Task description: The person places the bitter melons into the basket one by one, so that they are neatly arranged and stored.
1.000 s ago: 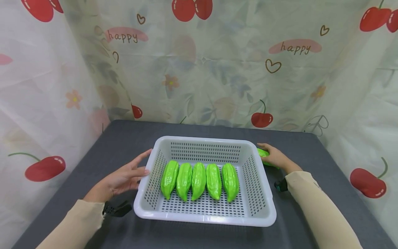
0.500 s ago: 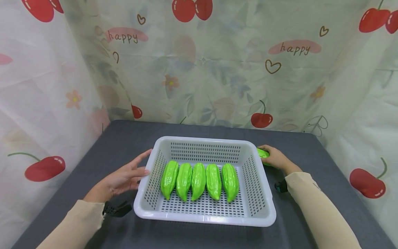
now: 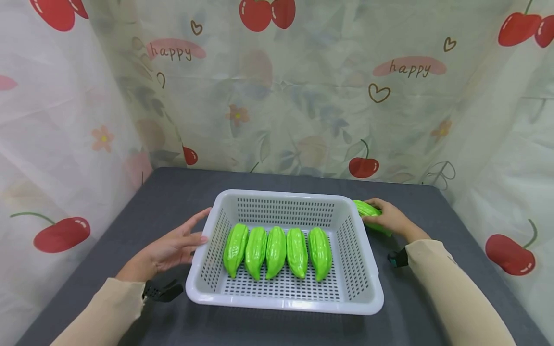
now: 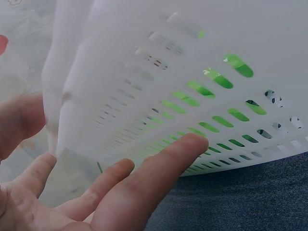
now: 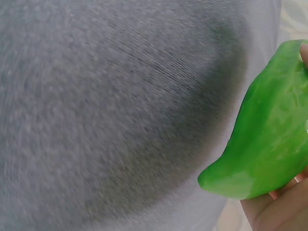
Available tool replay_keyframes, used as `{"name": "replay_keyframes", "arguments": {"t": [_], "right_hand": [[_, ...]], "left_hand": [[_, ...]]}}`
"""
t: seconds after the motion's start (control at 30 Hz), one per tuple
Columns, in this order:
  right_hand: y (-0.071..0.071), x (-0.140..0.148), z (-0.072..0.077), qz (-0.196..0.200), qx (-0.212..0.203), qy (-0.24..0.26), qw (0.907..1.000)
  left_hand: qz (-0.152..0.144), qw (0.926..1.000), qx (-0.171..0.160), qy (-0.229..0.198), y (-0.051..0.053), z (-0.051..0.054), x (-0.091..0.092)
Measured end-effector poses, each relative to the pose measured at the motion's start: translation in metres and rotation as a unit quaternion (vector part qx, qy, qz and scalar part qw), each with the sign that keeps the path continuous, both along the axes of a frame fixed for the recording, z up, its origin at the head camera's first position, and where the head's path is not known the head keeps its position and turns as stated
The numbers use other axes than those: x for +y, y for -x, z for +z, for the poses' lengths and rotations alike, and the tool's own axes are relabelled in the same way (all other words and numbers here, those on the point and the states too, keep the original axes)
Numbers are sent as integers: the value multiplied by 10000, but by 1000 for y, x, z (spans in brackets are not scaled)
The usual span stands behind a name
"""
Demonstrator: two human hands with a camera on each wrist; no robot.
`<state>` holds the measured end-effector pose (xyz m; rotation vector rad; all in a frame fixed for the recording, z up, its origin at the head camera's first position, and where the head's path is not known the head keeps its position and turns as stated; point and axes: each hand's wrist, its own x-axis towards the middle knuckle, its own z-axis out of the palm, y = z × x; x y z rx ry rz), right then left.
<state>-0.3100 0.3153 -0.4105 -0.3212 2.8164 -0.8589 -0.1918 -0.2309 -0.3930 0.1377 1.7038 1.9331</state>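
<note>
A light grey perforated plastic basket (image 3: 283, 307) sits in the middle of the table. Inside it, several glossy green bitter gourds (image 3: 276, 252), ridged and pointed, lie side by side in a row. My left hand (image 3: 170, 252) touches the basket's left side from outside, its fingers spread; the left wrist view shows its fingers (image 4: 159, 173) at the slotted wall. Beyond the basket's right side, my right hand (image 3: 391, 221) grips another bitter gourd (image 5: 269, 130). In the right wrist view this gourd is above the dark surface, and its shadow falls there. Most of the gripping fingers are hidden.
The dark grey table (image 3: 190, 185) extends around the basket. A curtain (image 3: 298, 125) printed with cherries hangs close behind the table and on both sides. Black straps with small devices circle both wrists.
My right hand has moved slightly to the right with the bitter gourd, and more of that gourd shows beside the basket's rim. My left hand and the basket have stayed in place.
</note>
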Motion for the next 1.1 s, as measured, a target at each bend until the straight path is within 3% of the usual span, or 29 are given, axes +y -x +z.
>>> {"name": "replay_keyframes", "arguments": {"t": [0.43, 0.67, 1.1], "right_hand": [[-8, 7, 23, -148, 133, 193, 9996], [-18, 3, 41, -506, 94, 501, 9974], [-31, 6, 69, -788, 906, 1304, 9842]], "left_hand": [[-63, 10000, -3, -71, 2, -1, -1], [-63, 9999, -21, -92, 2, -1, -2], [-59, 10000, -24, -65, 1, 0, -2]]}}
